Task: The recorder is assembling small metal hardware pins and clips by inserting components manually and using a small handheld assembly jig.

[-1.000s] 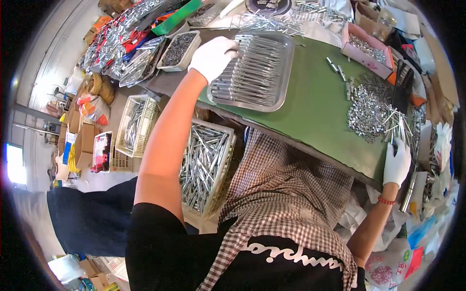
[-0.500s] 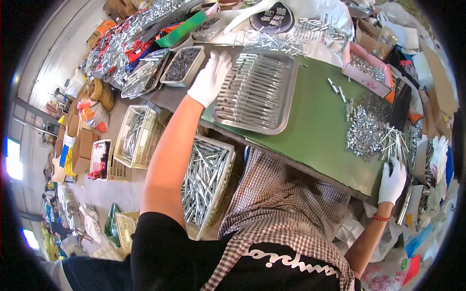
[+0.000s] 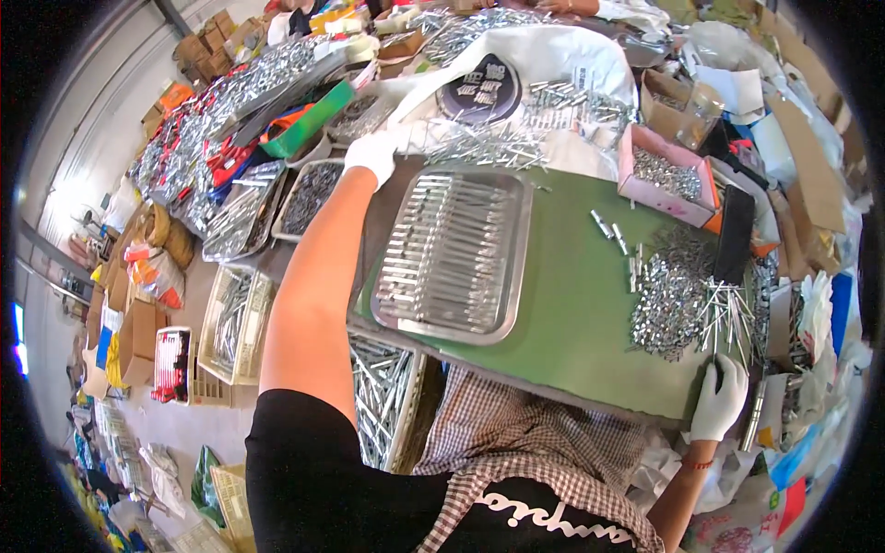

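My left hand [image 3: 372,157], in a white glove, reaches past the far left corner of a metal tray [image 3: 516,276], beside a heap of thin silver rods [image 3: 489,146]. Its fingers are blurred, so their state does not show. Rows of silver metal rods [image 3: 442,249] lie side by side in the tray. At the right of the green work surface [image 3: 572,304], my gloved right hand [image 3: 721,401] is closed, with something dark and small at the fingers. Just beyond it stand thin metal pins [image 3: 724,318], next to a pile of small shiny metal parts [image 3: 671,300].
A pink box [image 3: 666,180] of small parts stands at the far right. A tub of dark screws [image 3: 309,198] sits left of my left arm. Below the table edge, a crate holds metal tubes [image 3: 383,387]. Far off, another person's hand [image 3: 572,5] shows.
The view has tilted, so the table sits lower in the picture. My left hand has moved farther away, from beside the tray to the rod heap. My right hand stays by the pins.
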Demonstrator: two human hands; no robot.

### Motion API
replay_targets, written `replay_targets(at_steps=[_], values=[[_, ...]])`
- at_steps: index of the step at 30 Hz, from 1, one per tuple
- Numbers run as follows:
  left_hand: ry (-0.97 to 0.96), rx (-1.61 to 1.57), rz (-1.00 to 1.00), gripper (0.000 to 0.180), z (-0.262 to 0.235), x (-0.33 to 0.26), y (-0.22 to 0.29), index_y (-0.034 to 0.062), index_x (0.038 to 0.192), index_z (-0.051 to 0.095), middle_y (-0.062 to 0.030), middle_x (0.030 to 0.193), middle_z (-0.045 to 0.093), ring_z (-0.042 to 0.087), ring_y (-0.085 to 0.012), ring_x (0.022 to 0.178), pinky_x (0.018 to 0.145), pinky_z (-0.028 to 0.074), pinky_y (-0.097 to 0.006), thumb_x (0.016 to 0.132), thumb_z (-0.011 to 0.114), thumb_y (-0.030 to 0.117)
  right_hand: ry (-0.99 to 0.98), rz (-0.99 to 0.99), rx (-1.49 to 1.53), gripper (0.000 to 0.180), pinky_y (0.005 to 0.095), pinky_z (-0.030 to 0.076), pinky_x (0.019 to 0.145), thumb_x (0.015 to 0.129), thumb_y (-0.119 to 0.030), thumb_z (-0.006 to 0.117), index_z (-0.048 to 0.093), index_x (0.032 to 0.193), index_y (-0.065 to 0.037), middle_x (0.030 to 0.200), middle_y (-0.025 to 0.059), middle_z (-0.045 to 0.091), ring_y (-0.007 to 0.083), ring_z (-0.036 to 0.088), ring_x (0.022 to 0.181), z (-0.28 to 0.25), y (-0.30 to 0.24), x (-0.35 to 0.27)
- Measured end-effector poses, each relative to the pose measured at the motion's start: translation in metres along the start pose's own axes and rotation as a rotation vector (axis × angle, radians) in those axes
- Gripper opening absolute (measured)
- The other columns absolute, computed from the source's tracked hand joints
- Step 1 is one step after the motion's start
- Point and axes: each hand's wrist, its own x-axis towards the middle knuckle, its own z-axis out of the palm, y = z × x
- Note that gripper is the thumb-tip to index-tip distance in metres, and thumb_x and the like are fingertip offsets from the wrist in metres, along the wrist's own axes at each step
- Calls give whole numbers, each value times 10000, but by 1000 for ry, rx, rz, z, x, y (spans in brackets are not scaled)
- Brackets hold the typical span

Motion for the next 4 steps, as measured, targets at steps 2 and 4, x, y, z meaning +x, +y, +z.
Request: replay_targets(at_steps=[2, 4], values=[[-24, -31, -21, 368, -8, 6, 6, 89, 1177, 692, -189, 1160, 694, 665, -368, 1070, 955, 519, -439, 824, 590, 108, 12, 14, -13, 199, 445, 458, 964, 892, -119, 652, 672, 1072, -34, 1102, 149, 659, 343, 598, 1072, 1, 3, -1], [-33, -126, 13, 516, 1, 12, -9, 93, 1247, 656, -232, 1169, 671, 633, -373, 1107, 994, 489, -453, 733, 680, 144, -32, 35, 4, 201, 445, 456, 968, 888, -115, 656, 672, 1072, -36, 1110, 159, 656, 345, 598, 1073, -3, -1, 0]])
